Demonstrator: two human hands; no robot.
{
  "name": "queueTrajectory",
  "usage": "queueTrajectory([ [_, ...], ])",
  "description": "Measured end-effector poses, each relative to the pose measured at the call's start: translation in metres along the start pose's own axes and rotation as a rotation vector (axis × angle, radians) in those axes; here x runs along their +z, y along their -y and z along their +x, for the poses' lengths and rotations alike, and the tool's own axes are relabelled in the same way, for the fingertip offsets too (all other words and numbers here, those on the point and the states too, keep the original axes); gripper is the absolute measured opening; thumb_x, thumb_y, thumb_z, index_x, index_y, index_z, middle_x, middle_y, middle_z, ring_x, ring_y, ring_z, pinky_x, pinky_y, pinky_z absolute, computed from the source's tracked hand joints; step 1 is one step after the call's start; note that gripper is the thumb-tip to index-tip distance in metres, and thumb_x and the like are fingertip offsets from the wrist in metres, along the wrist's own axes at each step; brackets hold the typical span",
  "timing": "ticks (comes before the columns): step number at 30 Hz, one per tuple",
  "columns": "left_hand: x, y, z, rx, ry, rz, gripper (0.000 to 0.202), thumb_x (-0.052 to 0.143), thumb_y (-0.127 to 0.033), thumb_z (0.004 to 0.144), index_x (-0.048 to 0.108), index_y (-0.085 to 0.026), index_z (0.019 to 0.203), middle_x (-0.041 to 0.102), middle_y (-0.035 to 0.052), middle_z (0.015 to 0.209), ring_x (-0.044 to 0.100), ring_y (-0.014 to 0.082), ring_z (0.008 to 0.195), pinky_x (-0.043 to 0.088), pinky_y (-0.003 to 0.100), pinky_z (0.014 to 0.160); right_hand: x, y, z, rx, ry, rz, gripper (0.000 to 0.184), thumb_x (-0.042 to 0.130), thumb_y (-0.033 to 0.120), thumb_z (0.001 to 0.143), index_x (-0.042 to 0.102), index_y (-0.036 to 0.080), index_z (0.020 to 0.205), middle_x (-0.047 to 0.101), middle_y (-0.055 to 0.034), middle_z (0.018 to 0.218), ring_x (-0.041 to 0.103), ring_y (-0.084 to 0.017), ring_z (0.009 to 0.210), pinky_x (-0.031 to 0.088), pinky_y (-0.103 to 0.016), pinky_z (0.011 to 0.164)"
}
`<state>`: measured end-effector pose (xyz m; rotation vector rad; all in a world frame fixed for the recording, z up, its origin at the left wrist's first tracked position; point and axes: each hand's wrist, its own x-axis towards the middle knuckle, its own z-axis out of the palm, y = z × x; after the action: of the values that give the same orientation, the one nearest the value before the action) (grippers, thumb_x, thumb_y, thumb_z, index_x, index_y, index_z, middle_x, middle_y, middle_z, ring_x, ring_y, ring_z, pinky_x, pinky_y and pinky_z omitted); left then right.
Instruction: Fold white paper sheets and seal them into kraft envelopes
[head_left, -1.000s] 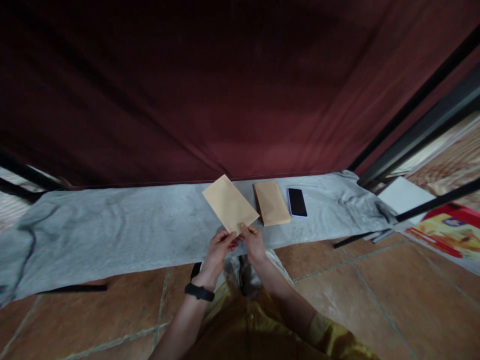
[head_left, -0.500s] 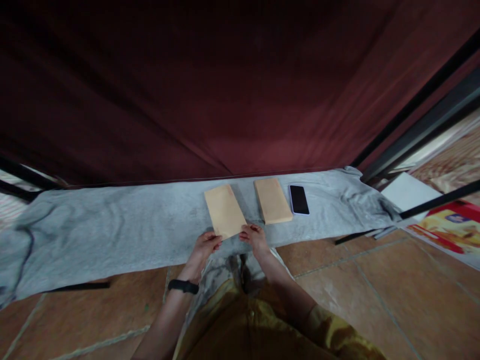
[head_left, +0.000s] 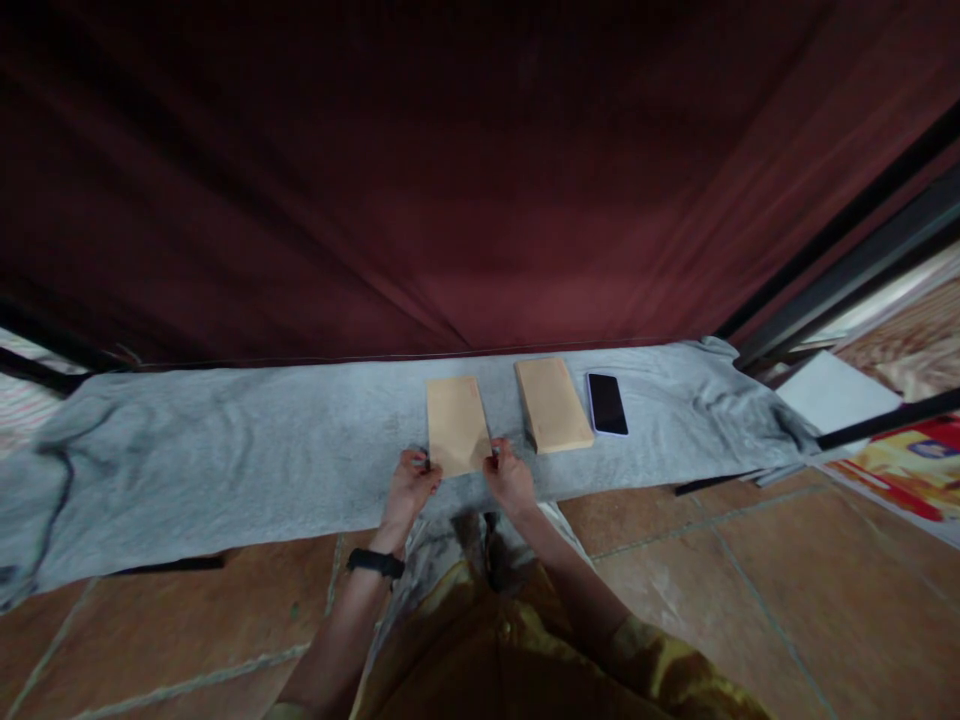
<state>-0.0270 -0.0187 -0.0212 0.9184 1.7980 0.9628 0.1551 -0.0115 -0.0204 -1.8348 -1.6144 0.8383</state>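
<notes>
A flat tan paper envelope (head_left: 457,424) lies before me on the grey cloth (head_left: 300,450), its long sides pointing away from me. At its near left corner, my left hand (head_left: 412,484) pinches the edge between thumb and fingers. My right hand (head_left: 511,477) grips the near right corner in the same way, with some fingertips hidden. Just right of the envelope rests a thick stack of similar tan envelopes (head_left: 554,405), which neither hand touches.
A phone (head_left: 607,404) with a dark screen lies right of the stack. Behind the cloth hangs a dark red curtain (head_left: 480,240). Black metal bars (head_left: 847,220) stand at the right, near a white box (head_left: 836,392) and a red and yellow printed package (head_left: 907,462).
The envelope has turned from a leftward slant to nearly straight, with its far end swinging right. Both hands still hold its near corners. The view has shifted slightly.
</notes>
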Motion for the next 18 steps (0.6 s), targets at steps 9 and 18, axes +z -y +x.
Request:
queueTrajectory([
  [9,-0.002,-0.006,-0.007,0.044,0.025,0.199,0.017,0.059,-0.024,0.077,0.047,-0.025,0.089,0.052,-0.0095,0.050,0.051,0.0140,0.044,0.032,0.024,0.050,0.000,0.008,-0.017,-0.471,-0.017,-0.465,0.030,0.046,0.022,0.101,0.062,0.022,0.127,0.066,-0.0113,0.122,0.061,-0.024,0.113,0.049,-0.037,0.098],
  [18,-0.002,-0.018,-0.025,0.150,-0.039,0.695,0.019,0.054,-0.026,0.090,0.059,-0.023,0.109,0.069,0.0039,0.080,0.067,0.0218,0.076,0.041,0.029,0.066,0.018,-0.018,-0.036,-0.772,0.085,-0.379,0.044,0.053,0.026,0.099,0.054,0.019,0.143,0.053,-0.0080,0.150,0.045,-0.021,0.141,0.033,-0.042,0.121],
])
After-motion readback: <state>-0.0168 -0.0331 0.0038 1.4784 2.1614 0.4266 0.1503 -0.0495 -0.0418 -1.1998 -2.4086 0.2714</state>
